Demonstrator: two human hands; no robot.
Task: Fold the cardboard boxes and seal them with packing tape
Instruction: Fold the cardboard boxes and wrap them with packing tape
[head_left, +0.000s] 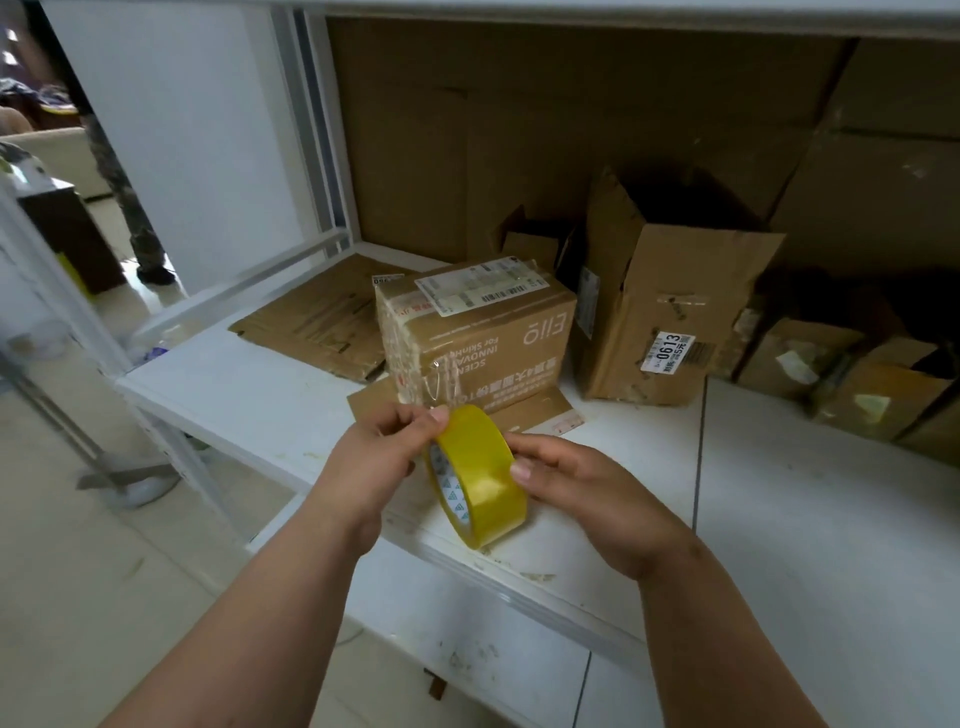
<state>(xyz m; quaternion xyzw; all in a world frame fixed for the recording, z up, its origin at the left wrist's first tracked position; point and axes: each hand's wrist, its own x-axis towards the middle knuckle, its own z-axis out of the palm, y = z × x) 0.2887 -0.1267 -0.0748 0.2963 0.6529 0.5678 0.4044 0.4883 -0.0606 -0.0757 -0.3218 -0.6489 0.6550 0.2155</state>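
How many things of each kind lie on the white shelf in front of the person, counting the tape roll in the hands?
Yellow tape rolls: 1, held by the left hand and the right hand
Closed printed boxes: 1
Open torn boxes with the 0613 sticker: 1
Flattened cardboard sheets: 1
Small boxes at far right: 2
Total: 6

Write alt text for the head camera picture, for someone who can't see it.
Two hands hold a yellow roll of packing tape above a white table: the left hand picks at its top edge, the right hand steadies its side. Behind it stands a taped cardboard box, with a torn open box alongside.
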